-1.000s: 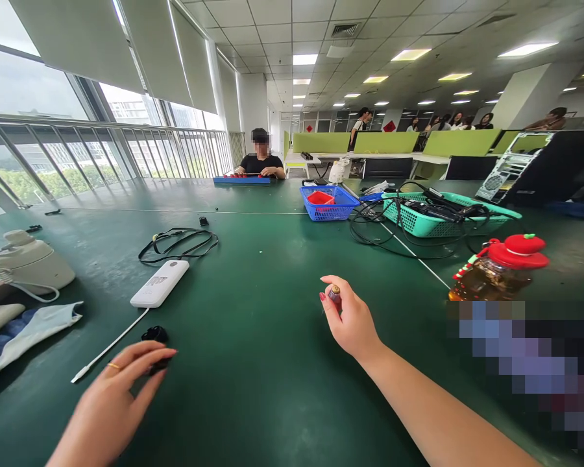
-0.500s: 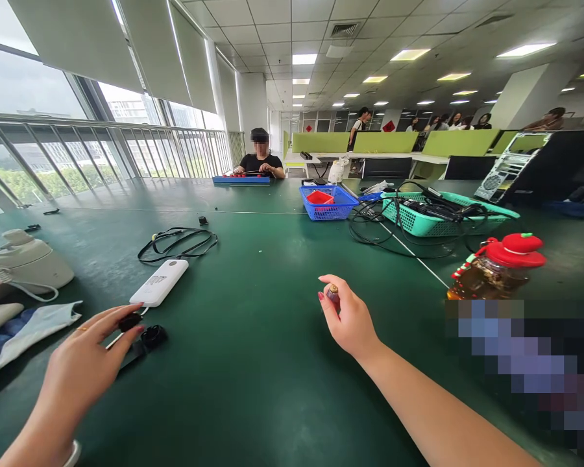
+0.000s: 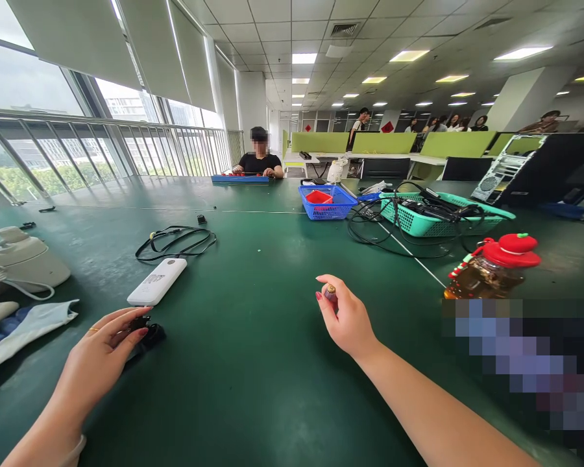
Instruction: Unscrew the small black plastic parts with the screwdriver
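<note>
My left hand [image 3: 98, 350] is closed, pinching a small black piece [image 3: 139, 322] between thumb and fingertips. Just behind it, a darker black item [image 3: 154, 335] lies on the green table, partly covered by my fingers; I cannot tell whether the two touch. A white power bank [image 3: 158, 281] rests right beyond those fingertips. My right hand [image 3: 349, 318] curls around a small purplish cylinder with a gold-brown end [image 3: 329, 292], held over the middle of the table. Most of that cylinder is hidden in the fingers.
A looped black cable [image 3: 176, 242] lies behind the power bank. At left are a beige bottle [image 3: 26, 259] and a pale pouch [image 3: 34, 331]. Rightward stand a blue basket [image 3: 328, 211], a teal basket [image 3: 421, 226] of cables and a red-lidded jar [image 3: 496, 272]. A person [image 3: 259, 159] sits opposite.
My left hand has shifted slightly right, bringing the black piece up to the dark item on the table. My right hand keeps its grip, nearly still.
</note>
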### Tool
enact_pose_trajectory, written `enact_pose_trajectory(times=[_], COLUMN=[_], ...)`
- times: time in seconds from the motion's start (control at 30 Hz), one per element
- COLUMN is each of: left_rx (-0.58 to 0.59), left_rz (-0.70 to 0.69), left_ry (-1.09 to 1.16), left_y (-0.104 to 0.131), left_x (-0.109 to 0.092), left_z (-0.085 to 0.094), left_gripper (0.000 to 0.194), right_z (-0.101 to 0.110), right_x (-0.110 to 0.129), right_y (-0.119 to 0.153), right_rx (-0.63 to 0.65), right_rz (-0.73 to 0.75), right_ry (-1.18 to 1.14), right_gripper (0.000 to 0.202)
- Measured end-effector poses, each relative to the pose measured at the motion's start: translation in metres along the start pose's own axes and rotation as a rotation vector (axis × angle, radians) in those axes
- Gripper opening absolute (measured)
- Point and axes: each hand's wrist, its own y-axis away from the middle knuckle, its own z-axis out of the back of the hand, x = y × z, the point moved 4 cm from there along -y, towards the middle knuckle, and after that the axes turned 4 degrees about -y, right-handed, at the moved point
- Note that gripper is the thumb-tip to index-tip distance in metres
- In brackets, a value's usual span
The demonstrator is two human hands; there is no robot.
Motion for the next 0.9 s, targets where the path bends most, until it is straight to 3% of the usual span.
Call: enact_pose_trajectory(times=[0.17, 0.27, 0.43, 0.7, 0.9], left_rx=[0.059, 0.043, 0.128, 0.167, 0.189], left_rz=[0.056, 0.106, 0.274, 0.195, 0.18], left_ry=[0.129, 0.043, -0.083, -0.341, -0.392], left_y=[0.002, 0.002, 0.003, 0.0, 0.001], left_x=[0.0, -0.009, -0.019, -0.026, -0.039], left_z=[-0.001, 0.007, 0.017, 0.012, 0.01], left_gripper=[0.051, 0.051, 0.05, 0.05, 0.058], right_z=[-0.001, 0.0, 0.0, -0.001, -0.001], right_x=[0.001, 0.002, 0.001, 0.001, 0.001], right_y=[0.0, 0.0, 0.0, 0.001, 0.001], right_rx=[0.007, 0.008, 0.012, 0.009, 0.011], right_rz=[-0.009, -0.012, -0.017, -0.008, -0.004], right_ry=[0.004, 0.0, -0.005, 0.001, -0.005], right_gripper=[0.023, 0.023, 0.024, 0.024, 0.024])
